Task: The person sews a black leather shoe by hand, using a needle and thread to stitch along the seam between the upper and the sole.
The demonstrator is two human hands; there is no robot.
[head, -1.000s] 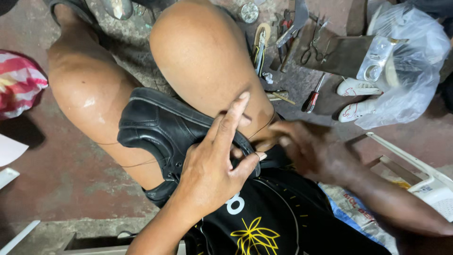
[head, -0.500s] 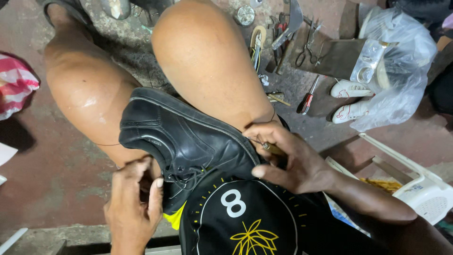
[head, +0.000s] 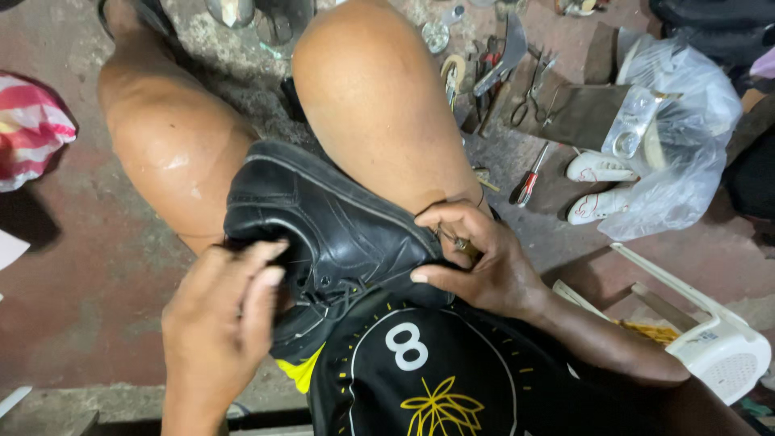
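Observation:
A black leather shoe (head: 323,218) lies across my lap between my bare knees. My left hand (head: 222,323) grips the shoe's near side by the laces, fingers curled over its edge. My right hand (head: 476,258) presses on the shoe's heel end and pinches a thin metal tool (head: 462,244) against the edge. Thread, if any, is too fine to see.
Hand tools, scissors and a red-handled screwdriver (head: 529,179) lie on the ground ahead. A clear plastic bag with white shoes (head: 670,153) sits at right. A white plastic stool (head: 710,339) is at lower right. A red-and-white striped bag (head: 28,129) lies at left.
My left hand slid from flat on top of the shoe down to its near side. My right hand moved onto the heel end with the tool.

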